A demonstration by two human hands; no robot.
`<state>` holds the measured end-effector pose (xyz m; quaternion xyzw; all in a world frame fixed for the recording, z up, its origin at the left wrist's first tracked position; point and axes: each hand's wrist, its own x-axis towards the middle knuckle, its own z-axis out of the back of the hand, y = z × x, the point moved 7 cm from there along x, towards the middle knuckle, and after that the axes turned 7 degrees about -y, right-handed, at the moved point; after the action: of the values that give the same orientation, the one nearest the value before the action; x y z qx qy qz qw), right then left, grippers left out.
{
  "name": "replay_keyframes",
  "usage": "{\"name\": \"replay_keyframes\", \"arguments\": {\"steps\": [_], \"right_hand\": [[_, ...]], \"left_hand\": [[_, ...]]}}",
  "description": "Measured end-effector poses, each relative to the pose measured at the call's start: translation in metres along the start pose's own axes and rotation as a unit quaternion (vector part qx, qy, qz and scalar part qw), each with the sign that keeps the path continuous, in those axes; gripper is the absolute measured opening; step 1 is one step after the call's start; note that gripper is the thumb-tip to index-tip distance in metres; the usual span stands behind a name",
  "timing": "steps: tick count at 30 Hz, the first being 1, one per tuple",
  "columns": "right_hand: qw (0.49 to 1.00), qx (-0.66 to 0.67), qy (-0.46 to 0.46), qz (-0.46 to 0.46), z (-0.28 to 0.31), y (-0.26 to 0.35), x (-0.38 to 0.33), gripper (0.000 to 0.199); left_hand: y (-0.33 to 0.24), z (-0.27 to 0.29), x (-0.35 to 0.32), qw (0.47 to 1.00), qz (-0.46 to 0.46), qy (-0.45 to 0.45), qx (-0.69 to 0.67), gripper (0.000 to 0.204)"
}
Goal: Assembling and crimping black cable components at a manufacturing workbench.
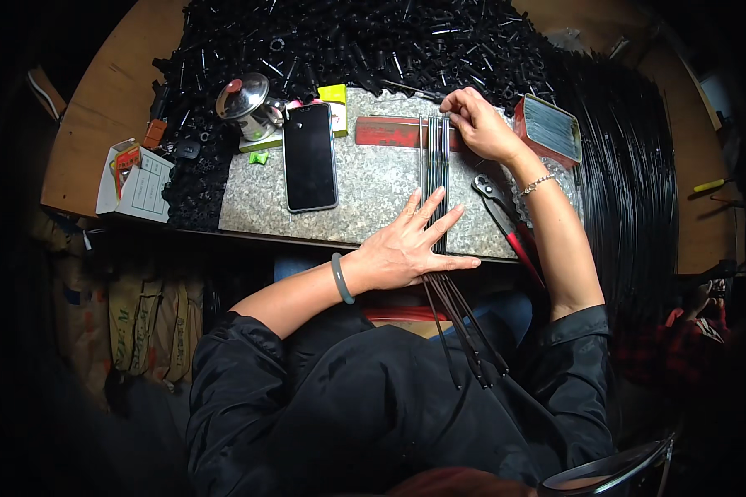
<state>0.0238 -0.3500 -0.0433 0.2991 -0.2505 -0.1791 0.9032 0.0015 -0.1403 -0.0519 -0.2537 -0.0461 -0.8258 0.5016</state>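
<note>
Round brown wooden surface point(99, 108), far half buried under a big heap of small black plastic parts point(348, 41); a thick sheaf of long black rods point(630, 182) lies on the right. Grey speckled stone slab point(373, 186) sits at the near edge. On the slab: a bundle of thin dark metal rods point(435, 166), side by side, long axis running straight away from the person, near ends overhanging the slab edge and fanning out over the lap, far ends lying across a flat red bar point(389, 131). Left hand point(410, 244) lies flat, fingers spread wide, pressing the rods near the slab edge. Right hand point(477, 124) pinches the rods' far ends with bent fingers. Black smartphone point(309, 156) lies left of the rods; red-handled pliers point(501, 215) right.
</note>
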Motion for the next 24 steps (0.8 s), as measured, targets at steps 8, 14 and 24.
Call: {"name": "replay_keyframes", "arguments": {"steps": [8,14,24], "right_hand": [[0.999,-0.014,0.018,-0.030,0.001,-0.002,-0.001,0.016],[0.998,0.029,-0.041,0.028,-0.006,0.009,0.006,0.019],[0.956,-0.266,-0.061,-0.107,0.121,-0.046,-0.044,0.013]], "left_hand": [[-0.001,0.001,0.001,1.000,0.003,0.011,-0.023,0.064],[0.001,-0.002,0.000,1.000,-0.002,0.000,-0.008,0.063],[-0.002,0.002,-0.001,1.000,0.003,-0.007,-0.008,0.067]]}}
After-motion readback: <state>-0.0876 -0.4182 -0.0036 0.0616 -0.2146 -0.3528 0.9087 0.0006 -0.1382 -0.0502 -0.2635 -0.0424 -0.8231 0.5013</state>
